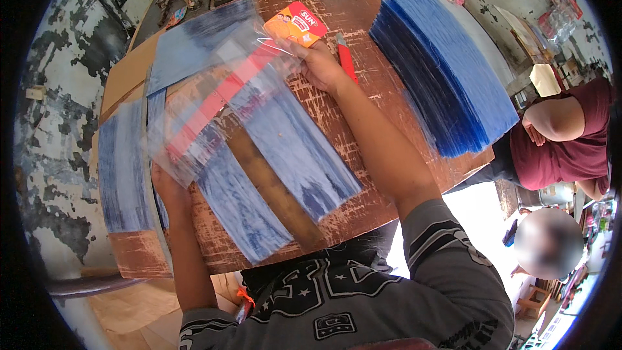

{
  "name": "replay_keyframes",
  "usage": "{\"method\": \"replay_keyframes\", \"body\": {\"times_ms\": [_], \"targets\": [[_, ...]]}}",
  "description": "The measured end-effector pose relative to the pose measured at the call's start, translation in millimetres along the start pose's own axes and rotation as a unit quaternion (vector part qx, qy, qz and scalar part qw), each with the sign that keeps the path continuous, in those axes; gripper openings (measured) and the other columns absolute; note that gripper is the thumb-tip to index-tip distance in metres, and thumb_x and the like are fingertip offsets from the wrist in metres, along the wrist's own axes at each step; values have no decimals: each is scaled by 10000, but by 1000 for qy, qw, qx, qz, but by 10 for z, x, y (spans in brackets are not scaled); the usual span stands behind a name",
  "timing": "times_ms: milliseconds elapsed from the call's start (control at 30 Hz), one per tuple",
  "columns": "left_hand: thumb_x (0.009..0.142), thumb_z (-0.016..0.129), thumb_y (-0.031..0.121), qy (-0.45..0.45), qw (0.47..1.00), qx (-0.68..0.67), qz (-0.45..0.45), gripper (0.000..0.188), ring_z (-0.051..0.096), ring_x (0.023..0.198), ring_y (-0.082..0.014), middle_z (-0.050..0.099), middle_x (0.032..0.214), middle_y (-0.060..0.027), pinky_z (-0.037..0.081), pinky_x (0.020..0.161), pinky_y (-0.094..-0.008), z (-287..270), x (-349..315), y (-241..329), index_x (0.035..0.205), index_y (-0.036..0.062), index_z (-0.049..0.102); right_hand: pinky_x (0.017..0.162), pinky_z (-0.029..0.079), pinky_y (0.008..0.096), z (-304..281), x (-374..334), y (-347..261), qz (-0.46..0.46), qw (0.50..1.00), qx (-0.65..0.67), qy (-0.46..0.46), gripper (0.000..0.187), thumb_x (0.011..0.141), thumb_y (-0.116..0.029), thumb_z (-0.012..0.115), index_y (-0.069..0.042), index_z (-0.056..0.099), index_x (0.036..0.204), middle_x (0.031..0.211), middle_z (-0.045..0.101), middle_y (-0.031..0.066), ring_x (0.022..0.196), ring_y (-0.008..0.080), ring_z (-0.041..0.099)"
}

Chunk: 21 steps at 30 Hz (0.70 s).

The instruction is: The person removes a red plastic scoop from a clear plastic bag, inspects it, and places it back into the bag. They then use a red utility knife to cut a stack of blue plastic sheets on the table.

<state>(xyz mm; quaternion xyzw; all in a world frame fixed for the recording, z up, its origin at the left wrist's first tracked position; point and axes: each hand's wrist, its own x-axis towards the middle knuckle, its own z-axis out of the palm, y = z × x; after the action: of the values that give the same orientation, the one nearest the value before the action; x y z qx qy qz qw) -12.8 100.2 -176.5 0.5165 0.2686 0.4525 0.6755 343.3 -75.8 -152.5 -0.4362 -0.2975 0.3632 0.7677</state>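
Note:
My left hand point(170, 185) is closed on the lower left end of a long clear plastic packet point(223, 100) with a red strip along it. My right hand point(317, 65) grips its upper end, beside an orange and red card point(297, 24) on the packet. The packet slants over streaked blue-and-white sheets point(298, 149) lying on the worn brown tabletop point(346, 113). Between two rows of sheets runs a brown strip point(269, 185). The packet partly covers the sheets, and my left fingertips are hidden under it.
Right of my right forearm stands a tall fanned stack of blue sheets point(447, 71). A red cutter knife point(345, 58) lies near my right hand. More bluish sheets point(126, 168) and cardboard point(129, 74) are at the left. A person in maroon point(564, 133) is at the right.

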Motion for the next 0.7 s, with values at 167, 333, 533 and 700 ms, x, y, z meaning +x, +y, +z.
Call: {"method": "replay_keyframes", "body": {"times_ms": [167, 333, 533, 700], "targets": [[1038, 574, 184, -2, 1000, -9, -17, 344, 681, 1020, -174, 664, 1215, -101, 570, 831, -313, -136, 92, -98, 1321, -11, 564, 594, 506, 244, -35, 33, 62, -13, 1000, 28, -4, 340, 986, -247, 684, -89, 633, 1282, 1135, 688, 3, 872, 103, 674], [1046, 564, 200, -11, 1000, -12, -21, 338, 686, 1002, -179, 671, 1194, -102, 575, 817, -324, -69, 37, -5, 1307, -15, 569, 582, 496, 258, 10, 17, 8, -4, 1000, 8, 6, 362, 978, -223, 688, -85, 618, 1306, 1088, 696, 4, 811, 107, 666], [1051, 559, 213, -31, 999, -13, -8, 341, 682, 1026, -183, 668, 1202, -107, 573, 852, -338, -127, 69, -52, 1301, -19, 570, 655, 502, 239, 28, -33, -14, -5, 1000, -3, 9, 332, 974, -241, 703, -114, 643, 1274, 1146, 682, -29, 934, 94, 657], [1054, 557, 219, -12, 1000, -22, -1, 344, 676, 1062, -186, 665, 1227, -112, 576, 867, -342, -83, 53, -39, 1301, -20, 570, 644, 503, 241, -4, 8, 33, -1, 1000, 3, 4, 349, 968, -235, 710, -102, 634, 1281, 1136, 686, -9, 903, 102, 663]]}}
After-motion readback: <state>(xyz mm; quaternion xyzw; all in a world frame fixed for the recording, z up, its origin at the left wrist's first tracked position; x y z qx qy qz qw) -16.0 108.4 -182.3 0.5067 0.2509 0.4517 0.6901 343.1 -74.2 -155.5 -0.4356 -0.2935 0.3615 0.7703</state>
